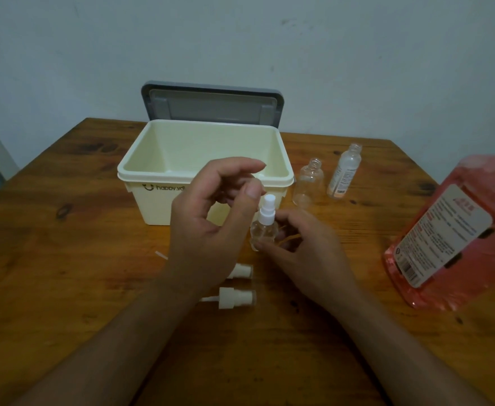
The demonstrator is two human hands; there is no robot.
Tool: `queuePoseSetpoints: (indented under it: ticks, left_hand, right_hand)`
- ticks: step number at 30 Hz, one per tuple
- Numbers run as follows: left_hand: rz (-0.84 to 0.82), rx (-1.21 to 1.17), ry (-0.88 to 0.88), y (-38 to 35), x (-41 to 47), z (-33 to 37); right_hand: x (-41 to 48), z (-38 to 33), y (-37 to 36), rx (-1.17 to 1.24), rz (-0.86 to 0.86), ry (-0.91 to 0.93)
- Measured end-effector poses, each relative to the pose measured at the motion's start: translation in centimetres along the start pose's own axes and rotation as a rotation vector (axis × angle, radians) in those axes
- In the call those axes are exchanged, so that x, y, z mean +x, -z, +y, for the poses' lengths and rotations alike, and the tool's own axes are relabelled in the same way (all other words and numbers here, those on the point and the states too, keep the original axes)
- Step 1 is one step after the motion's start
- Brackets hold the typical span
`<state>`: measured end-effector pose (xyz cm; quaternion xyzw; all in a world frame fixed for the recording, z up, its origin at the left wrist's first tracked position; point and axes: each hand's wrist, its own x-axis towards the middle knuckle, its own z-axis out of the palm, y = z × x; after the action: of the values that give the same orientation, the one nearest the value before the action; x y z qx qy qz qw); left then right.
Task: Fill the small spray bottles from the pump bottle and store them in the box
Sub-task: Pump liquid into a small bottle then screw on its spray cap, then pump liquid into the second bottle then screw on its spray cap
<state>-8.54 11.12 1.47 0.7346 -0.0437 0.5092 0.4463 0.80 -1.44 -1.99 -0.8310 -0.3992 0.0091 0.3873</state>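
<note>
One small spray bottle point(263, 234) w/ its white sprayer point(267, 211) on is standing upright in front of the box point(164, 206), right hand point(304, 253) pinching its base, left hand point(211, 227) hovering half-curled & empty beside the top – prob capping step; next likely sprayer needing tightening, then bottle going into the box

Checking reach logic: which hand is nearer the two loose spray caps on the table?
Left. The left hand hovers directly above the spray caps; the right hand sits off to their right, holding the small bottle.

box point(158, 200) front is showing a smiley mark and "happy.yo…", the rest sitting behind a hand; labels on bottles right of box are reading as blur
</note>
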Motion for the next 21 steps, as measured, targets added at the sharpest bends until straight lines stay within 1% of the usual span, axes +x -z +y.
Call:
queuePoseSetpoints:
  ticks: [9,13,15,18,21]
  left_hand:
    - [-0.015,0.017,0.019,0.1,-0.1,0.0]
    - [-0.011,0.004,0.043,0.0,-0.1,0.2]
    - [-0.022,0.005,0.055,0.0,-0.1,0.4]
    - [-0.039,0.007,0.053,-0.1,-0.3,0.7]
    - [-0.041,0.009,0.060,-0.4,-0.4,1.0]
  right_hand:
    - [-0.4,-0.1,0.3,0.040,-0.010,-0.023]
    - [-1.1,-0.2,1.8,0.041,0.022,-0.028]
    - [-1.7,-0.5,2.9,0.071,0.061,-0.011]
    - [-3.0,-1.2,4.7,0.158,0.177,0.044]
    - [-4.0,-1.8,7.0,0.188,0.306,0.127]
